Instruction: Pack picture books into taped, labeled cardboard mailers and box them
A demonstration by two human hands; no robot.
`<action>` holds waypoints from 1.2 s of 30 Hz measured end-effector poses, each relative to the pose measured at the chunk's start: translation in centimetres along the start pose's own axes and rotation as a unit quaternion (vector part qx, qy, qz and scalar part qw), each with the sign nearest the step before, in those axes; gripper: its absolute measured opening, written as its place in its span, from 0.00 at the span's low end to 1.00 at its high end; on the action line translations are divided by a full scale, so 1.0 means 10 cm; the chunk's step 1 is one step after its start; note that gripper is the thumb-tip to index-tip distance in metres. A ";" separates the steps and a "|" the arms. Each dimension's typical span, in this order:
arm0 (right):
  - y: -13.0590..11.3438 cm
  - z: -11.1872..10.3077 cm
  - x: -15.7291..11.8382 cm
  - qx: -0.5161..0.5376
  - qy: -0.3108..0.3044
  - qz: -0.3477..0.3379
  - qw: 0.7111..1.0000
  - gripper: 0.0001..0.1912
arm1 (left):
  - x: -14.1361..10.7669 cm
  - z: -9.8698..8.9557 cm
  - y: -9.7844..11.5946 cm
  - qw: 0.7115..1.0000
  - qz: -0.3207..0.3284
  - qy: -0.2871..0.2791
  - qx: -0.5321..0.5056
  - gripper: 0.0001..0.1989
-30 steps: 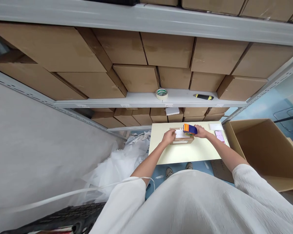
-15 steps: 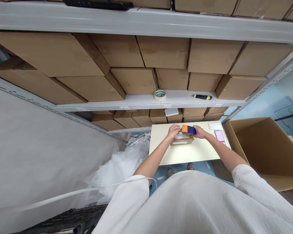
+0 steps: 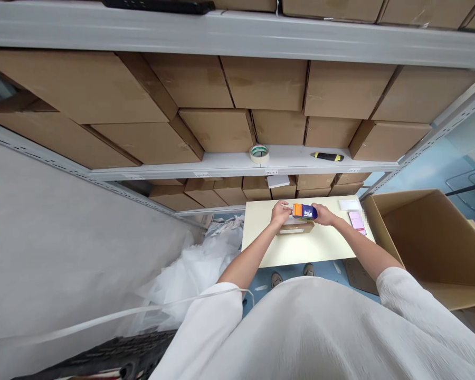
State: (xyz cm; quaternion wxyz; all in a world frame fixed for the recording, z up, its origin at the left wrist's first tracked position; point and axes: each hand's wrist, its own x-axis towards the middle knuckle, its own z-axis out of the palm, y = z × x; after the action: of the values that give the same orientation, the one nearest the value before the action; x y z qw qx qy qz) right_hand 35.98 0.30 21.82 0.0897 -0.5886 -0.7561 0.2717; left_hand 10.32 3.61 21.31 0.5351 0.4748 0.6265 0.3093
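A small brown cardboard box (image 3: 304, 228) with a white label (image 3: 291, 230) on its near side sits on the pale yellow table (image 3: 324, 247). Just above the box, my right hand (image 3: 322, 215) is wrapped round the back end of a blue and orange tape dispenser (image 3: 305, 211). My left hand (image 3: 280, 213) is closed in a pinch at the dispenser's orange front end, over the box's left part. What lies between those fingertips is too small to make out.
Shelves of cardboard boxes (image 3: 265, 82) rise behind the table, with a tape roll (image 3: 259, 153) and a utility knife (image 3: 328, 157) on one ledge. A phone (image 3: 357, 222) lies at the table's right. A large open carton (image 3: 439, 237) stands right; white plastic wrapping (image 3: 198, 274) heaps up left.
The tape dispenser has shifted slightly left and tilted a little in my right hand. My left hand has moved very slightly left, still pinched at its front end.
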 end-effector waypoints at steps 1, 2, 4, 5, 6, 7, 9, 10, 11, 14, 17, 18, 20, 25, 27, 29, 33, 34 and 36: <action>-0.03 0.00 0.00 0.013 0.002 -0.007 1.000 0.20 | 0.00 -0.01 -0.01 1.000 0.005 0.009 0.018 0.20; -0.06 0.00 0.01 0.024 0.004 -0.017 1.000 0.19 | 0.00 -0.03 -0.01 0.999 0.005 0.017 0.033 0.20; -0.12 -0.02 0.03 0.027 0.006 -0.032 0.999 0.17 | 0.00 -0.06 -0.03 0.999 -0.002 0.024 0.048 0.22; -0.14 -0.04 0.04 0.019 0.005 -0.033 0.999 0.17 | 0.00 -0.08 -0.05 0.998 -0.009 0.026 0.048 0.23; -0.16 -0.07 0.05 0.010 0.000 -0.030 0.999 0.18 | 0.01 -0.11 -0.06 0.999 -0.015 0.029 0.043 0.24; -0.17 -0.11 0.06 0.001 -0.008 -0.024 1.000 0.19 | 0.03 -0.14 -0.07 0.999 -0.022 0.033 0.034 0.24; -0.19 -0.20 0.08 -0.015 -0.026 -0.013 0.999 0.20 | 0.06 -0.22 -0.10 0.999 -0.026 0.037 0.006 0.25; -0.19 -0.24 0.09 -0.023 -0.034 -0.012 0.999 0.20 | 0.08 -0.26 -0.12 0.999 -0.025 0.038 -0.009 0.25; -0.20 -0.28 0.11 -0.033 -0.040 -0.014 0.999 0.20 | 0.10 -0.30 -0.13 0.999 -0.021 0.038 -0.022 0.25; -0.24 -0.39 0.15 -0.072 -0.049 -0.028 0.996 0.20 | 0.17 -0.41 -0.17 0.998 -0.009 0.042 -0.039 0.24; -0.29 -0.47 0.15 -0.115 -0.062 -0.037 0.991 0.20 | 0.26 -0.55 -0.22 0.998 -0.005 0.053 -0.045 0.26; -0.30 -0.50 0.14 -0.130 -0.070 -0.034 0.988 0.20 | 0.29 -0.61 -0.25 0.997 -0.005 0.059 -0.051 0.27; -0.32 -0.58 0.10 -0.160 -0.083 -0.021 0.983 0.19 | 0.35 -0.74 -0.34 0.994 -0.010 0.084 -0.070 0.29; -0.39 -0.72 0.05 -0.197 -0.090 -0.005 0.976 0.19 | 0.46 -0.94 -0.62 0.991 -0.021 0.094 -0.096 0.27; -0.45 -0.72 0.09 -0.209 -0.100 -0.009 0.973 0.19 | 0.48 -0.93 -0.74 0.990 -0.016 0.099 -0.101 0.27; -0.51 -0.68 0.13 -0.225 -0.115 -0.009 0.967 0.18 | 0.49 -0.91 -0.87 0.990 -0.020 0.098 -0.102 0.26; -0.57 -0.56 0.21 -0.261 -0.136 0.001 0.956 0.18 | 0.49 -0.83 -1.12 0.989 -0.040 0.098 -0.105 0.25; -0.58 -0.53 0.22 -0.270 -0.139 0.002 0.953 0.17 | 0.49 -0.81 -1.18 0.988 -0.048 0.101 -0.106 0.25; -0.61 -0.50 0.26 -0.285 -0.146 0.001 0.947 0.17 | 0.50 -0.76 -1.30 0.986 -0.061 0.107 -0.110 0.25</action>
State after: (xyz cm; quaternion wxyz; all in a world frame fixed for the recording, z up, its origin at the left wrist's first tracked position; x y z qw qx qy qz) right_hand 32.40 3.35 28.68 -0.1934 -0.5441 -0.8064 0.1275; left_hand -0.31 4.49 9.63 0.5319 0.3377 0.6704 0.3920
